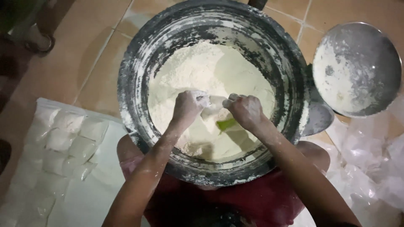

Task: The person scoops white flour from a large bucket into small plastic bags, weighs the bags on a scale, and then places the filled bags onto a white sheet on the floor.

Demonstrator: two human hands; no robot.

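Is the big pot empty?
No, the pot holds a heap of white flour, and both hands work in it.

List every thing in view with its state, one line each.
big metal basin: upright, roughly half full of white flour
left hand: flour-dusted, closed on a small clear bag
right hand: closed on green scoop
round metal pan: flour-coated, nearly empty
filled packets: lying on the white sheet

— How many basins (134,71) do we count?
— One, full of flour (202,71). One metal bowl (357,69) beside it.
— Hands?
— We see two: left hand (187,105), right hand (246,110). One green scoop (226,124) between them.
— Filled bags (69,141)?
— Roughly ten on one sheet (94,189); we can't count exactly.
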